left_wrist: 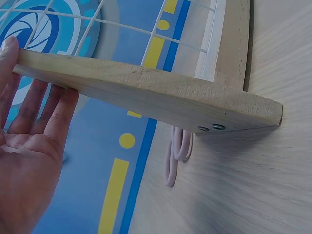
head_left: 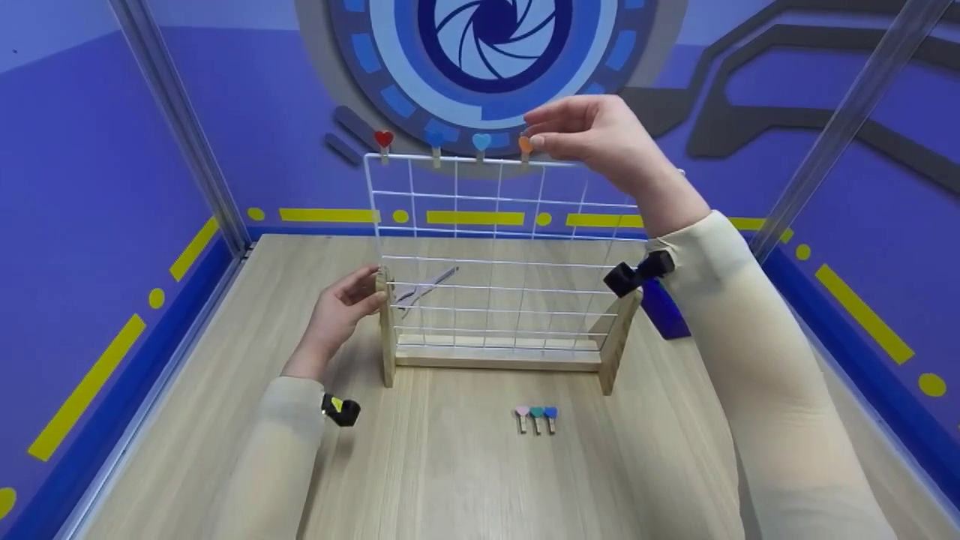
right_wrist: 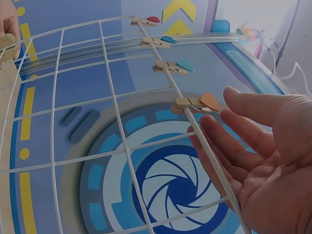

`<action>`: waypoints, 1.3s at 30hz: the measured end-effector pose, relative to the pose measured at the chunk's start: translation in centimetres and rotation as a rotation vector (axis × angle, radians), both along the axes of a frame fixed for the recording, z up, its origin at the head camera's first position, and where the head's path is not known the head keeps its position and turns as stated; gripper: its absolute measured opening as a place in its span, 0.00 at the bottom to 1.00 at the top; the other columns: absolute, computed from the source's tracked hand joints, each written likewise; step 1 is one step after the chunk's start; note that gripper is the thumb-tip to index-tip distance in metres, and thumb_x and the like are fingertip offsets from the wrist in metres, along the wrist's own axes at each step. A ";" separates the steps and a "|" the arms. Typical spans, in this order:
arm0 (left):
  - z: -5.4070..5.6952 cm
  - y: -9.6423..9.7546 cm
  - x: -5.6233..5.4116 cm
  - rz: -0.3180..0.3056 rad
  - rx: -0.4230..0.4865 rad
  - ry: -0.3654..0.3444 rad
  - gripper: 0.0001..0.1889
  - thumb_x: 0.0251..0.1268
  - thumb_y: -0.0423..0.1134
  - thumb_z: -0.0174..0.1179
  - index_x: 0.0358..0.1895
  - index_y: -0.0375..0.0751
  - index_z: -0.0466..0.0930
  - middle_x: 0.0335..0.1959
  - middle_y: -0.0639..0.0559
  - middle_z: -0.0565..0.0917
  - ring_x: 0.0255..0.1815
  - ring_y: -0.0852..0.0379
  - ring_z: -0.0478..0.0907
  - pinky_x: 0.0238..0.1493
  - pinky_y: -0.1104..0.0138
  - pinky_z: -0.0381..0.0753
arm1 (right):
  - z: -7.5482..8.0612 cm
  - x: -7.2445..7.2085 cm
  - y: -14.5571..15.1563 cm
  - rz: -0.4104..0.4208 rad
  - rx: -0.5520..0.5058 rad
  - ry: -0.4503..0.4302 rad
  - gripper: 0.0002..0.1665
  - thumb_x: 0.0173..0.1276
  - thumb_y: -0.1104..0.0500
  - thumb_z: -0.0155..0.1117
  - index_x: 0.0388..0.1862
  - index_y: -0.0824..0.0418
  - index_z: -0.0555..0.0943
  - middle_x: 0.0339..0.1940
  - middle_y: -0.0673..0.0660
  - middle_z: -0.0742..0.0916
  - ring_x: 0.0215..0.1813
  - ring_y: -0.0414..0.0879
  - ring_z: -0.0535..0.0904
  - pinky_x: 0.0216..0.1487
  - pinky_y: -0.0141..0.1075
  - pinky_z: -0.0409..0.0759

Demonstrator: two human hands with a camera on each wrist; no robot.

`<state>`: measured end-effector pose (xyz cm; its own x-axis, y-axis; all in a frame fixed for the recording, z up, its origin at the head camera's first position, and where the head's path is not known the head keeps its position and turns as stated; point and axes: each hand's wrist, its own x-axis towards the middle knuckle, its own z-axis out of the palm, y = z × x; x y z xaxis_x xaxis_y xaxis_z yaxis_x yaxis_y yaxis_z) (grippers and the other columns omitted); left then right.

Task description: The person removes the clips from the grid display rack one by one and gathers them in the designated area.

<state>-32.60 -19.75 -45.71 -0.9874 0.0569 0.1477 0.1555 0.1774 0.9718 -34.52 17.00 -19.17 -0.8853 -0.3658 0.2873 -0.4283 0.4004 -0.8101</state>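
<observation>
A white wire grid stands in a wooden frame [head_left: 499, 363]. My left hand [head_left: 334, 319] holds the frame's left wooden side post [left_wrist: 146, 90], thumb on one face and fingers on the other. Along the grid's top wire sit a red heart clothespin [head_left: 384, 140], a blue one [head_left: 436, 140], a light blue one [head_left: 481, 142] and an orange one [right_wrist: 210, 102]. Beside the orange clothespin is my right hand [head_left: 600, 139]; its thumb and fingers [right_wrist: 236, 141] are spread apart around the heart end, not pinching it.
Pink, green and blue heart clothespins [head_left: 537, 421] lie in a row on the table [head_left: 450, 465] before the frame. Pink-handled scissors [head_left: 429, 289] lie behind the grid. A dark blue object [head_left: 665, 311] is partly hidden behind the right sleeve.
</observation>
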 end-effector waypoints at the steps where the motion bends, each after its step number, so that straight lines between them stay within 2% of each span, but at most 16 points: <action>1: 0.0 0.0 0.0 0.000 0.002 0.002 0.31 0.71 0.39 0.66 0.75 0.42 0.70 0.69 0.38 0.78 0.61 0.56 0.79 0.57 0.75 0.83 | 0.0 0.0 0.0 -0.006 0.024 -0.004 0.22 0.69 0.51 0.73 0.59 0.57 0.85 0.50 0.50 0.92 0.51 0.42 0.88 0.65 0.37 0.84; 7: 0.1 0.2 0.1 0.007 0.008 -0.002 0.31 0.71 0.38 0.66 0.75 0.42 0.70 0.68 0.38 0.78 0.59 0.59 0.79 0.55 0.76 0.84 | 0.0 0.3 -0.6 -0.088 0.157 -0.020 0.23 0.69 0.48 0.72 0.58 0.57 0.87 0.53 0.53 0.91 0.54 0.43 0.85 0.72 0.44 0.78; 15: 0.1 0.2 0.2 0.013 0.007 -0.016 0.31 0.72 0.39 0.66 0.75 0.42 0.69 0.70 0.38 0.77 0.64 0.53 0.78 0.56 0.76 0.84 | 0.0 0.5 -1.0 -0.158 0.189 -0.028 0.20 0.69 0.45 0.72 0.52 0.55 0.90 0.49 0.53 0.92 0.57 0.45 0.83 0.74 0.48 0.75; 26: 0.1 0.1 0.2 0.003 0.014 -0.022 0.31 0.73 0.39 0.65 0.76 0.42 0.68 0.71 0.39 0.76 0.68 0.48 0.75 0.58 0.76 0.83 | -0.2 0.3 -1.3 -0.182 0.166 -0.013 0.17 0.70 0.46 0.72 0.48 0.56 0.91 0.39 0.49 0.93 0.47 0.42 0.88 0.65 0.42 0.82; 33: 0.0 0.1 0.1 -0.001 0.029 -0.015 0.31 0.73 0.36 0.64 0.76 0.41 0.68 0.70 0.38 0.77 0.62 0.57 0.78 0.57 0.76 0.83 | -0.3 0.3 -1.5 -0.195 0.147 -0.003 0.16 0.70 0.48 0.72 0.47 0.57 0.91 0.36 0.48 0.93 0.44 0.40 0.88 0.62 0.38 0.83; 39: 0.1 0.1 0.2 -0.002 0.018 0.001 0.30 0.72 0.37 0.65 0.75 0.42 0.70 0.68 0.38 0.78 0.59 0.62 0.79 0.57 0.76 0.83 | -0.4 0.3 -1.5 -0.213 0.145 0.031 0.15 0.68 0.48 0.74 0.46 0.56 0.92 0.33 0.44 0.92 0.43 0.40 0.88 0.54 0.34 0.80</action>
<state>-32.37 -19.60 -45.65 -0.9872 0.0558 0.1497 0.1568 0.1595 0.9747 -34.21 15.49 -19.54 -0.9383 -0.2111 0.2738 -0.3456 0.5957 -0.7251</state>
